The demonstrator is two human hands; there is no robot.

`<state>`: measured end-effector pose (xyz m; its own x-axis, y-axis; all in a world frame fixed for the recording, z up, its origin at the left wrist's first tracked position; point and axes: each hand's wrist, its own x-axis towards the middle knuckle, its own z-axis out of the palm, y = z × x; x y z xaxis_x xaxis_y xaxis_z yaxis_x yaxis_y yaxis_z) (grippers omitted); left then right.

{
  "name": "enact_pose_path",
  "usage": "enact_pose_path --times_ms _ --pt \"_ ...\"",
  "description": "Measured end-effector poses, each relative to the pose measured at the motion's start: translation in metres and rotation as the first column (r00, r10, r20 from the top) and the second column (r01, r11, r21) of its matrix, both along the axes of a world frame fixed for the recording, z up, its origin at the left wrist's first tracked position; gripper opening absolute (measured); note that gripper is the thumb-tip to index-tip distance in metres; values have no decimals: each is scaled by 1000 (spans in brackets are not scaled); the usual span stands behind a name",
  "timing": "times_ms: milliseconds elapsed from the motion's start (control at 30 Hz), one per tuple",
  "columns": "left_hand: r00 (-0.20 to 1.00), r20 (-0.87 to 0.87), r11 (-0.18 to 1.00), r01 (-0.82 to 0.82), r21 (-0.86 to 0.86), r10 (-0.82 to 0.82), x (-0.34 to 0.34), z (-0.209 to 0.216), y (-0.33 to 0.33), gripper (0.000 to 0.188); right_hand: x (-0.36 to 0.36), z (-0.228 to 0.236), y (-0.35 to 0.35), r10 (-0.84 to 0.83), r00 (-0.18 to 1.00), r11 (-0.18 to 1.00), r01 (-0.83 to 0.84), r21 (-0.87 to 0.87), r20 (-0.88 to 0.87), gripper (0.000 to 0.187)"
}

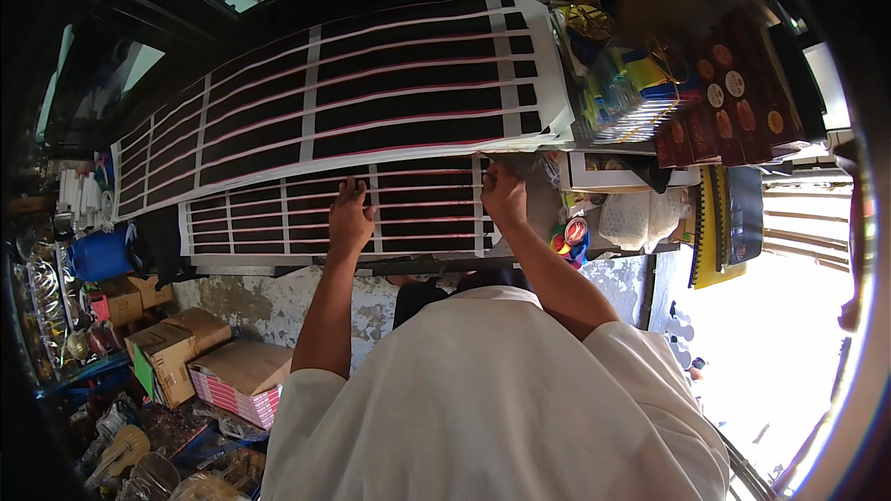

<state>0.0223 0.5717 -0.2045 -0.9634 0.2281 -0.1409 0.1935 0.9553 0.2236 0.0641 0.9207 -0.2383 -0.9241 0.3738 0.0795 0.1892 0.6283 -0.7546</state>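
Head view: two printed sheets of black strips on the desk (534, 213), nearer sheet (278, 213) and farther sheet (371, 83). Left hand (351, 220) flat on nearer sheet, grip open; right hand (504, 195) pinching its right edge. Three cardboard boxes (186, 353) on floor.

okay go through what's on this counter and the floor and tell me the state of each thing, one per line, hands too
Left hand: flat, palm down, pressing on the near sheet.
Right hand: fingers at the near sheet's right end, grip unclear.
Near sheet of black strips: lying flat on the counter.
Far sheet of black strips: spread flat, overlapping the near sheet's far edge.
Cardboard boxes: on the floor, flaps shut.
Blue container: upright.
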Motion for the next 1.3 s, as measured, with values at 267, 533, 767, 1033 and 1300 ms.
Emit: enact_pose_path --times_ms 267,533,767,1033,1300 --pt "993 109 991 -29 -127 43 -1 5 3 66 -10 -11 5 -50 999 998 49 -34 -22 19" --pt "993 110 991 -34 -130 49 -2 7 5 64 -17 -22 10 -91 994 996 91 -2 -62 22" --pt "990 130 989 -37 -141 56 -1 11 6 64 -17 -17 11 -60 998 995 62 -81 30 23" --pt "987 144 992 -52 -118 69 0 11 7 62 -12 -9 8 -57 998 996 55 -64 -20 24" --pt "997 72 996 -15 -85 21 11 -8 -3 63 -3 -6 4 -40 990 997 31 -71 -134 12"
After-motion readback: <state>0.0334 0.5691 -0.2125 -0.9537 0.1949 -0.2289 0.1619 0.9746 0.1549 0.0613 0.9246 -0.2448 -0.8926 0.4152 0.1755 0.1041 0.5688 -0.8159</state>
